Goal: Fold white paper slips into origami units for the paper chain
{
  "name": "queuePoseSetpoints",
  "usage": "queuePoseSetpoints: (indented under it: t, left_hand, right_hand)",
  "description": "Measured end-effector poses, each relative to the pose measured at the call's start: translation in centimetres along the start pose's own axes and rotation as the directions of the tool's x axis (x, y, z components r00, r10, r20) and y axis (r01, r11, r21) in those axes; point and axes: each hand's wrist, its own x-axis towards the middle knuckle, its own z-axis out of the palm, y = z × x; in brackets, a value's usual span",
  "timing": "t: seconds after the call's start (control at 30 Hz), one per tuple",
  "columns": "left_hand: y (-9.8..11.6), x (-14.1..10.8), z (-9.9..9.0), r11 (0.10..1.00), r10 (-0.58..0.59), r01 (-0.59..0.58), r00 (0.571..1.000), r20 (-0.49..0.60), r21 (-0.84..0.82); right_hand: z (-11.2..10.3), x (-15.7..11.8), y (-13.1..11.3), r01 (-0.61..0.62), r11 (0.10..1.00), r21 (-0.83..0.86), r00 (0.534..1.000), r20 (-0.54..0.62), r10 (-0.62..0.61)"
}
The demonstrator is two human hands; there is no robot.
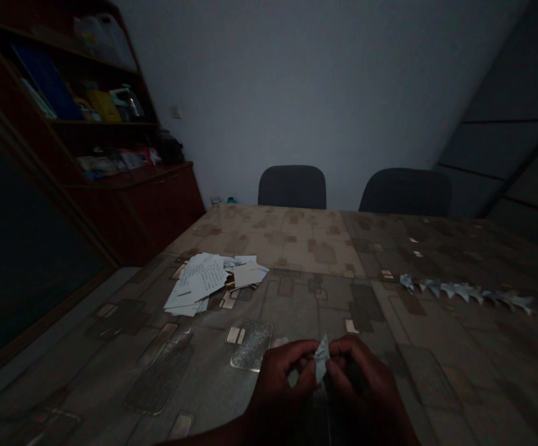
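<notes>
Between my two hands, close to the table's near side, is a small folded piece of printed paper (321, 360) with a pointed top. My left hand (284, 378) pinches its left edge with thumb and fingers. On the other edge, the thumb and fingers of my right hand (364, 381) are closed. Fingers cover the paper's sides. To the left lies a loose pile of printed paper pieces (204, 279). Off to the right, a row of folded paper pieces (467, 292) with pointed tips stretches across the tablecloth.
The table wears a patterned tablecloth (306, 241). Two dark chairs (292, 186) stand at its far side against a pale wall. A wooden cabinet (157, 204) with cluttered shelves rises at the left. The room is dim.
</notes>
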Motion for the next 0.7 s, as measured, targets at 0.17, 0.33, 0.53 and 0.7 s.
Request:
queuePoseSetpoints:
  t: [0.17, 0.33, 0.53, 0.7]
  left_hand:
    - [0.06, 0.02, 0.07, 1.000, 0.004, -0.004, 1.000, 0.002, -0.015]
    - [0.05, 0.38, 0.13, 0.996, -0.076, 0.076, 0.997, 0.008, -0.052]
    - [-0.17, 0.48, 0.29, 0.996, -0.087, 0.088, 0.996, -0.034, 0.018]
    - [0.01, 0.35, 0.26, 0.994, -0.113, 0.113, 0.994, -0.003, -0.002]
  right_hand:
    - [0.12, 0.27, 0.37, 0.071, 0.997, -0.037, 0.997, -0.021, -0.072]
    - [0.21, 0.21, 0.64, 0.033, 0.999, -0.033, 0.999, 0.016, -0.033]
    - [0.30, 0.23, 0.21, -0.116, 0.993, 0.019, 0.993, 0.027, 0.116]
    - [0.17, 0.76, 0.28, -0.071, 0.988, 0.139, 0.996, 0.058, 0.064]
